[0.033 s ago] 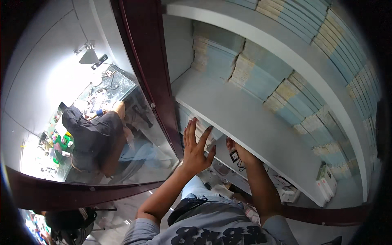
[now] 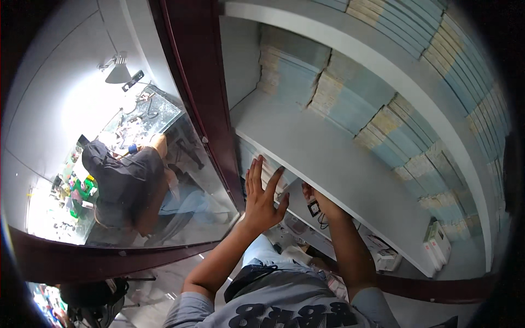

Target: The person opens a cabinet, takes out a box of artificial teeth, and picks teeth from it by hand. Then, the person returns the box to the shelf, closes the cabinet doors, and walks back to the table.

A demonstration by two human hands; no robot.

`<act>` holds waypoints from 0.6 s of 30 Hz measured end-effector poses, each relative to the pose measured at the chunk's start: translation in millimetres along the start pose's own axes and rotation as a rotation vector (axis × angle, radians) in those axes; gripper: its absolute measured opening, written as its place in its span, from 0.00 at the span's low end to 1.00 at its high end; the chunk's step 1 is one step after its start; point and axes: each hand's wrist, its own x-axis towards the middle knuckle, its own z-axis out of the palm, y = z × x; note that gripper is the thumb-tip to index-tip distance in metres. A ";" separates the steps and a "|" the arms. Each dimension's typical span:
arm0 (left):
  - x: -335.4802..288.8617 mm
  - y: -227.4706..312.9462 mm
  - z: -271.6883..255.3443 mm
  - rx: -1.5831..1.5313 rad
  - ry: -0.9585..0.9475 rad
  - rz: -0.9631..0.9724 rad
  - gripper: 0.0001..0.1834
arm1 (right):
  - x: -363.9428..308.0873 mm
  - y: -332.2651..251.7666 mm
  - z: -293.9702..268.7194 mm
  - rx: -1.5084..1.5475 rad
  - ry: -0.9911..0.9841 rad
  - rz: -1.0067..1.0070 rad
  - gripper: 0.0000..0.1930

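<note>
My left hand (image 2: 261, 202) is raised with its fingers spread, just in front of the front edge of a grey shelf board (image 2: 322, 142). It holds nothing. My right hand (image 2: 322, 203) reaches in at the underside of that board, its visible fingers bent and close together. The board's edge hides part of this hand, so what it grips cannot be made out. Beside it is a small dark square device (image 2: 313, 209) with a pale face, and a thin black cable (image 2: 322, 221) loops below. Whether the hand touches the device is unclear.
Stacks of pale blue paper-edged booklets (image 2: 350, 82) fill the shelves above. White boxes (image 2: 437, 243) stand at the board's right end. A dark red frame post (image 2: 191, 71) rises at left; beyond the glass, a person (image 2: 128, 180) sits bent over a lit workbench (image 2: 164, 112).
</note>
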 end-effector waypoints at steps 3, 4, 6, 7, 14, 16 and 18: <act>4.5 -5.2 1.0 0.024 -0.004 -0.027 0.36 | 14.9 12.5 5.0 -0.047 0.075 -0.010 0.16; 4.9 -7.3 1.9 0.021 -0.004 -0.035 0.36 | 17.6 14.4 7.0 -0.058 0.123 -0.040 0.16; 6.6 -13.4 3.9 0.040 -0.027 -0.030 0.36 | 19.2 16.8 7.1 -0.056 0.082 -0.080 0.16; 7.1 -15.4 6.6 0.033 -0.027 -0.035 0.36 | 17.6 16.7 5.7 -0.050 0.045 -0.128 0.16; 9.5 -38.2 27.1 -0.044 0.125 -0.009 0.38 | -50.6 -6.8 10.5 -0.526 -0.209 0.182 0.17; 5.4 -45.4 43.0 -0.059 0.127 -0.023 0.38 | -94.9 -31.3 16.4 -0.632 -0.501 0.362 0.23; 4.6 -47.1 56.1 -0.092 0.148 0.005 0.39 | -129.6 -81.5 29.9 -0.840 -0.835 0.340 0.26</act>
